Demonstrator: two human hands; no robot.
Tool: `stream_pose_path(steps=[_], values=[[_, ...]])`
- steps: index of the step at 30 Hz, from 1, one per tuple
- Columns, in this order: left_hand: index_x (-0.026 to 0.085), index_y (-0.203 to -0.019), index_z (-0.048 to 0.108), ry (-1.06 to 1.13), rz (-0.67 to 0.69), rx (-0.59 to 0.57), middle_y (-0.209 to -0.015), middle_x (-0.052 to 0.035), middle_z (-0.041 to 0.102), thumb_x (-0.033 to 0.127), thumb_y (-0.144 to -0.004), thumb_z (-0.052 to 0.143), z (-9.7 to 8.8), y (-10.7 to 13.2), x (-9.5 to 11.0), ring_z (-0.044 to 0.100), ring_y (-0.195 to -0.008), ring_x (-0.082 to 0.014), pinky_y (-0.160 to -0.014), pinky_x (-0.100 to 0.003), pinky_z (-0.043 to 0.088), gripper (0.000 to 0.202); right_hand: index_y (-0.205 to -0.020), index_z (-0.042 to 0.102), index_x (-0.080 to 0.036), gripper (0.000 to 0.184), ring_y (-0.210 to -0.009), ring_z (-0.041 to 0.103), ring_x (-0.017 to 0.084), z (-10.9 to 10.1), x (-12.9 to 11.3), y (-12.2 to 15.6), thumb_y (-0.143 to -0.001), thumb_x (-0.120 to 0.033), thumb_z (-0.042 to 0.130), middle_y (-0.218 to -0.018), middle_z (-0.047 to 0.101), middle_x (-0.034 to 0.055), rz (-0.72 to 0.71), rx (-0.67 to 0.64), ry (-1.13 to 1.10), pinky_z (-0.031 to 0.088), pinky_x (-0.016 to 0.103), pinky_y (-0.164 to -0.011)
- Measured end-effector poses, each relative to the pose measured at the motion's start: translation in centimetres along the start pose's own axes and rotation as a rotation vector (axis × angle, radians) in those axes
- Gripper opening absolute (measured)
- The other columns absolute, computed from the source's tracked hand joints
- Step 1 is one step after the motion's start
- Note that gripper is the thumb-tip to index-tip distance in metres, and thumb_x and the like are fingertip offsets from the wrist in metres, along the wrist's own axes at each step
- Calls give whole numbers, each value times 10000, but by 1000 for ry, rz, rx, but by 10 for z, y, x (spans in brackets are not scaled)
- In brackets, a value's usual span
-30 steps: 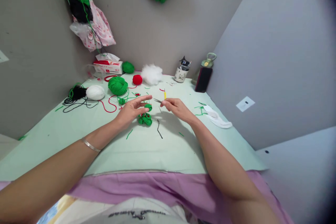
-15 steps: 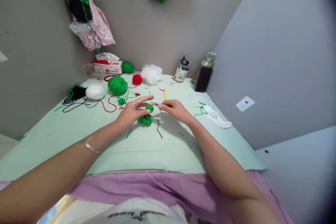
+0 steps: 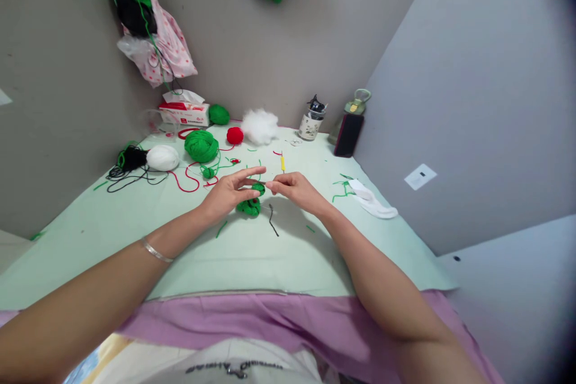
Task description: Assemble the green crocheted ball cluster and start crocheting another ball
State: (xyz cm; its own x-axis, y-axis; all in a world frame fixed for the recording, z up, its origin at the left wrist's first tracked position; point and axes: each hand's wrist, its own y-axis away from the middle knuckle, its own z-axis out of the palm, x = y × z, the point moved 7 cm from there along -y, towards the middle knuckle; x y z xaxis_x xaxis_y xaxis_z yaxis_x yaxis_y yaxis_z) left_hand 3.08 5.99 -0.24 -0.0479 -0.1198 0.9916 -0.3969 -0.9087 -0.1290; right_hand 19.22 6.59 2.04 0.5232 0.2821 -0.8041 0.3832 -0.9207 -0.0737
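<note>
My left hand pinches a small green crocheted ball between thumb and fingers, with the index finger stretched out above it. Closed on a thin grey metal tool, my right hand brings its tip against the top of the ball; the tool's exact kind is too small to tell. Just below the ball, several green crocheted pieces lie on the table. A short black yarn piece lies beside them. Beyond my right hand is a yellow-handled crochet hook.
Green yarn, white yarn, black yarn and a red yarn ball lie left and behind. White stuffing, a tissue box, a jar and a phone stand along the back. White fabric lies right.
My right hand has shifted slightly left, bringing the metal tool closer in behind the fingers of my left hand. The green ball has moved slightly right and down.
</note>
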Motion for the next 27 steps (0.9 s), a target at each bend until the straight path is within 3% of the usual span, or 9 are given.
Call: stream_pose_path(steps=[4, 7, 10, 12, 14, 17, 20, 23, 27], values=[[258, -1315, 661, 56, -46, 35, -1443, -72, 598, 326, -801, 775, -3, 1, 1, 633, -1166, -258, -979, -402, 498, 531, -757, 638, -174, 481, -610, 349, 116, -19, 6, -2, -881, -630, 549, -622, 412, -45, -1, 132, 40, 256, 272, -586], [195, -1250, 692, 212, -136, 59, -1424, -108, 608, 324, -825, 757, -3, 1, 1, 680, -1078, -242, -1007, -411, 497, 450, -800, 671, -183, 426, -657, 445, 151, -43, 24, -2, -916, -570, 534, -669, 536, -5, 135, 335, 327, 294, 288, -628], [139, -1156, 719, 338, -184, 80, -1325, -141, 667, 281, -814, 757, -3, 0, 0, 707, -1034, -242, -1014, -406, 505, 372, -1028, 697, -179, 260, -892, 564, 231, -50, 33, -2, -929, -383, 570, -979, 679, 99, 171, 420, 631, 364, 324, -750], [143, -1147, 722, 310, -191, 90, -1272, -148, 695, 303, -811, 757, -5, -1, -3, 703, -1060, -262, -1011, -423, 506, 374, -1169, 661, -177, 280, -1007, 577, 252, -43, 34, -4, -943, -304, 555, -1114, 675, 128, 108, 388, 672, 389, 340, -824], [176, -1176, 720, 170, -155, 103, -1284, -145, 694, 343, -798, 767, -8, -2, -7, 673, -1143, -296, -1025, -450, 491, 416, -1173, 661, -195, 262, -1000, 597, 229, -28, 32, -6, -971, -284, 519, -1123, 678, 107, 51, 301, 627, 406, 332, -849], [236, -1202, 724, -131, -15, 96, -1335, -116, 673, 362, -768, 782, -10, -4, -6, 609, -1257, -327, -1086, -463, 437, 456, -1120, 683, -208, 242, -1003, 610, 207, -3, 26, -7, -1001, -281, 485, -1139, 671, 84, 1, 161, 638, 425, 314, -842], [253, -1195, 733, -372, 142, 119, -1366, -89, 657, 372, -806, 734, -15, -5, 4, 551, -1331, -314, -1149, -439, 378, 406, -1132, 674, -172, 243, -1140, 571, 242, 18, 22, -9, -1000, -295, 512, -1183, 643, 120, -10, 49, 804, 439, 319, -871], [216, -1231, 711, -483, 256, 232, -1392, -104, 637, 380, -872, 653, -35, -5, 21, 543, -1332, -297, -1169, -428, 357, 399, -1067, 679, -148, 237, -1137, 571, 262, 27, 22, -11, -1008, -230, 465, -1157, 635, 154, 21, -17, 937, 449, 330, -858], [183, -1308, 653, -461, 320, 368, -1372, -119, 638, 394, -919, 572, -71, -9, 35, 593, -1253, -278, -1124, -422, 407, 449, -1051, 669, -147, 279, -1042, 605, 270, 24, 21, -11, -981, -104, 403, -1119, 644, 164, 49, -17, 963, 451, 340, -802]])
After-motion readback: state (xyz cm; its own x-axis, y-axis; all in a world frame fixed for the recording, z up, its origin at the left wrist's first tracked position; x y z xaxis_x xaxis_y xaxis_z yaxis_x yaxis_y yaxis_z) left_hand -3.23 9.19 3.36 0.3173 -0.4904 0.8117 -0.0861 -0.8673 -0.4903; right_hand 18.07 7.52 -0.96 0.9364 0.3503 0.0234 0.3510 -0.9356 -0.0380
